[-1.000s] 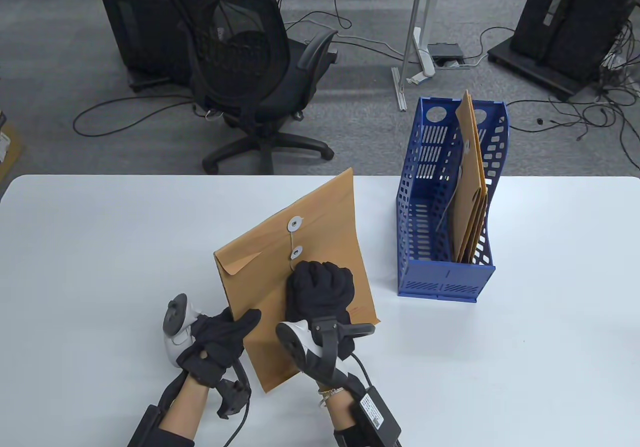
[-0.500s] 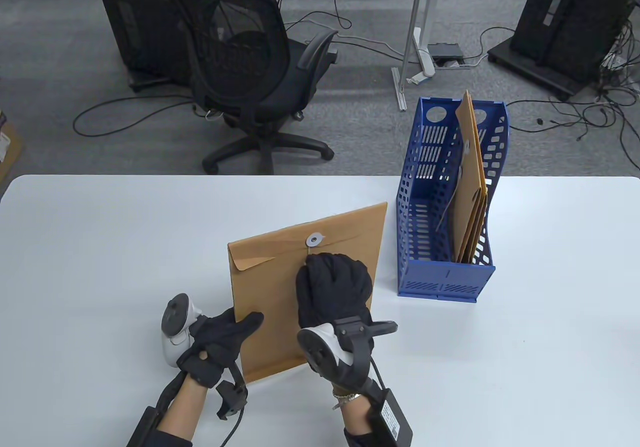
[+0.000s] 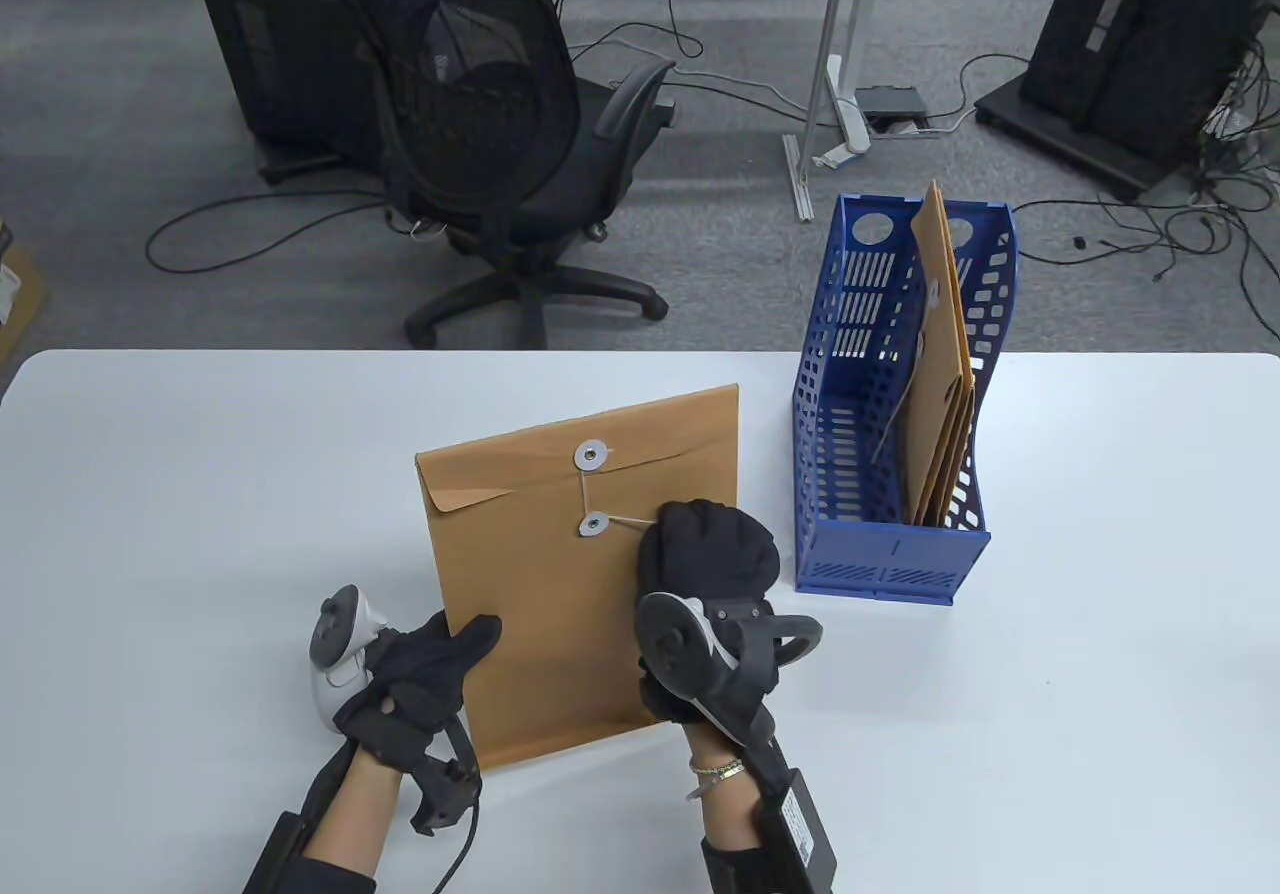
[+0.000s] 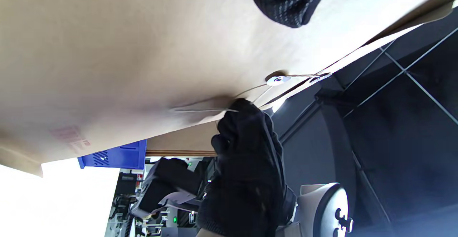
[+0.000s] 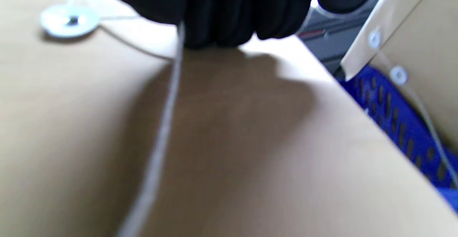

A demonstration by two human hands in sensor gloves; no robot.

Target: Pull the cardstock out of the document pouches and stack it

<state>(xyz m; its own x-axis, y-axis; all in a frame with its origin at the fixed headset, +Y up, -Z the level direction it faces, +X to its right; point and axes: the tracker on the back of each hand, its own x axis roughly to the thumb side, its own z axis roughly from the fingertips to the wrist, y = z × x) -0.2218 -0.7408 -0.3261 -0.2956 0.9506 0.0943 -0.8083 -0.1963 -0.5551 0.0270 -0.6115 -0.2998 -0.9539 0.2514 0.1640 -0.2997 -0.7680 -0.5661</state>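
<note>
A brown kraft document pouch (image 3: 560,584) with two white button discs and a thin closure string (image 3: 622,520) stands tilted near the table's front middle. My left hand (image 3: 425,669) grips its lower left edge, thumb on the front face. My right hand (image 3: 705,559) is curled at the pouch's right side and pinches the string, which runs taut from the lower disc (image 3: 592,524). The left wrist view shows the pouch face (image 4: 125,51), the disc (image 4: 278,80) and my right hand. The right wrist view shows the string (image 5: 161,133) hanging from my curled fingers (image 5: 229,11).
A blue slotted file holder (image 3: 890,404) stands at the right with several more brown pouches (image 3: 940,374) upright in it. The white table (image 3: 1100,634) runs wide to both sides. An office chair (image 3: 500,134) and cables lie beyond the far edge.
The pouch turned from a slanted diamond pose to nearly square and shifted left. My right hand moved right off the pouch's middle, drawing the string out sideways from the lower disc.
</note>
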